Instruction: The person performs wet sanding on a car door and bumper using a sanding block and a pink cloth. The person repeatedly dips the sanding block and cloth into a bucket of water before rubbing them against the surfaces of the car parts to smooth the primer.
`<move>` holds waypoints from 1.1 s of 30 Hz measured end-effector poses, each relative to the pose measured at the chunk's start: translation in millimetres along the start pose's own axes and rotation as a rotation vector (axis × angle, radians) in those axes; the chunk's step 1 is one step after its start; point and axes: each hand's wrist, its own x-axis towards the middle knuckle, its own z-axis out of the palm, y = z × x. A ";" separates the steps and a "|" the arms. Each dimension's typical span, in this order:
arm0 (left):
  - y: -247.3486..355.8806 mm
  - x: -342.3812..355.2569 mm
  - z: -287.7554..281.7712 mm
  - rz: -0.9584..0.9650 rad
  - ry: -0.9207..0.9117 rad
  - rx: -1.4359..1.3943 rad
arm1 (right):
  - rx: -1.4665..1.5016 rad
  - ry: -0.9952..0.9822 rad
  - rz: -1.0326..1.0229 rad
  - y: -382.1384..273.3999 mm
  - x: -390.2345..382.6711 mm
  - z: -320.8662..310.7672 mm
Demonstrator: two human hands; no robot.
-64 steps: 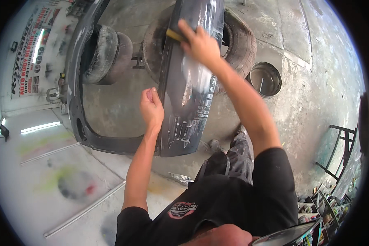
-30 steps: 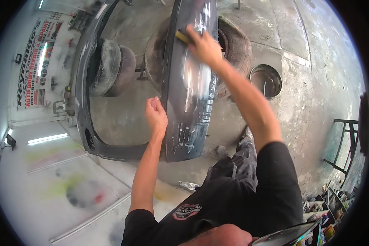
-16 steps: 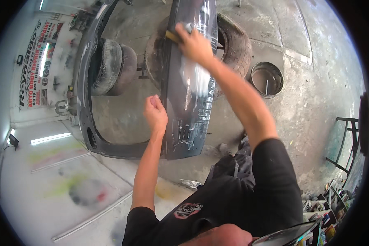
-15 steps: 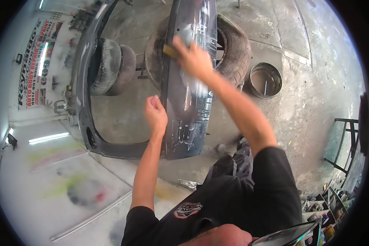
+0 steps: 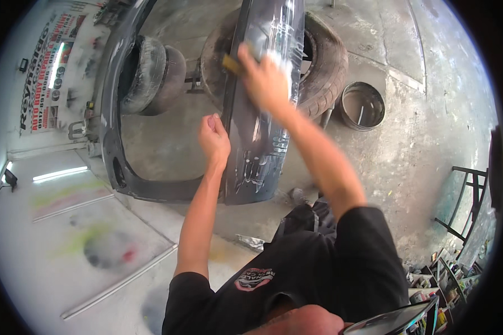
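A long dark grey car door panel (image 5: 254, 131) lies raised in front of me, wet and shiny, with white smears and streaks along its right side. My right hand (image 5: 267, 84), blurred, is on its upper part, gripping a small yellowish block (image 5: 232, 64) that juts past the panel's left edge. Its exact kind is too smeared to tell. By the panel's left edge is my left hand (image 5: 213, 137), fingers curled in with the thumb on top. Whatever they may hold is hidden.
Worn tyres (image 5: 327, 70) stand under the panel, and more tyres (image 5: 145, 75) sit inside the grey frame (image 5: 113, 139) at left. A black bucket (image 5: 362, 106) with murky liquid and a stick is at right. A black metal rack (image 5: 469, 201) stands far right, above cluttered shelves (image 5: 439, 279).
My right hand has shifted slightly down the panel, still with the yellowish block. My left hand stays by the edge. The whole view has tilted a little.
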 end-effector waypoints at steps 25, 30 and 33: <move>24.0 0.9 13.0 0.015 -0.031 -0.039 | 0.142 0.182 0.368 107.8 37.2 -9.5; 3.6 -1.3 7.1 0.056 0.040 -0.053 | 0.159 0.081 0.290 23.9 -66.3 -8.9; 7.2 -0.1 -0.3 0.035 0.018 -0.079 | 0.185 0.025 -0.073 -25.1 -172.9 -30.1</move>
